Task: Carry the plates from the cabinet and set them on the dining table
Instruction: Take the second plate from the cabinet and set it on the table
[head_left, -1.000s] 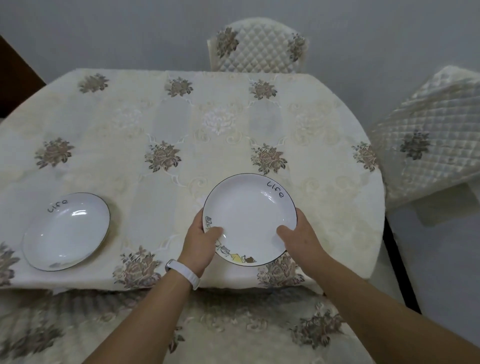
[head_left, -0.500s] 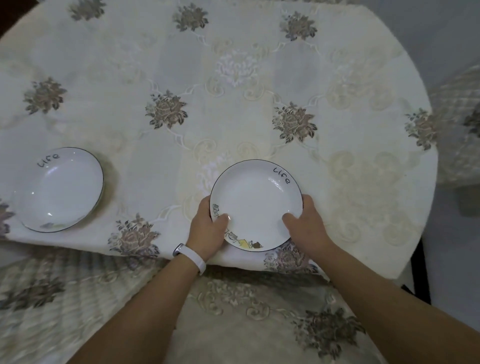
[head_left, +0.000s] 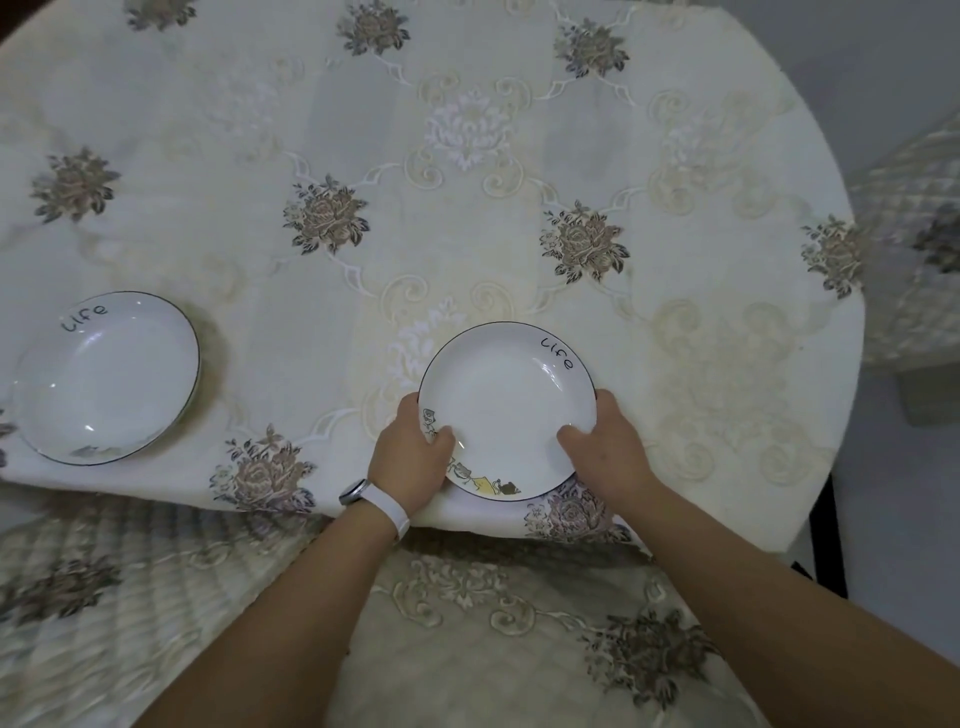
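Note:
A white plate (head_left: 506, 402) with a dark rim, the word "life" and a small drawing lies on the dining table (head_left: 467, 182) near its front edge. My left hand (head_left: 410, 460) grips its left rim, thumb on top. At the plate's right rim my right hand (head_left: 605, 449) holds on the same way. A second white plate (head_left: 106, 376) of the same kind lies on the table at the far left, apart from both hands.
A cream tablecloth with flower patterns covers the round table and hangs over its front edge. A quilted chair (head_left: 914, 249) stands at the right. Another quilted seat (head_left: 93, 597) shows at the lower left, below the table edge.
The plate has come down from above the table edge onto the cloth, a little farther in. Both hands stayed on its rim. The view has tilted down and closer.

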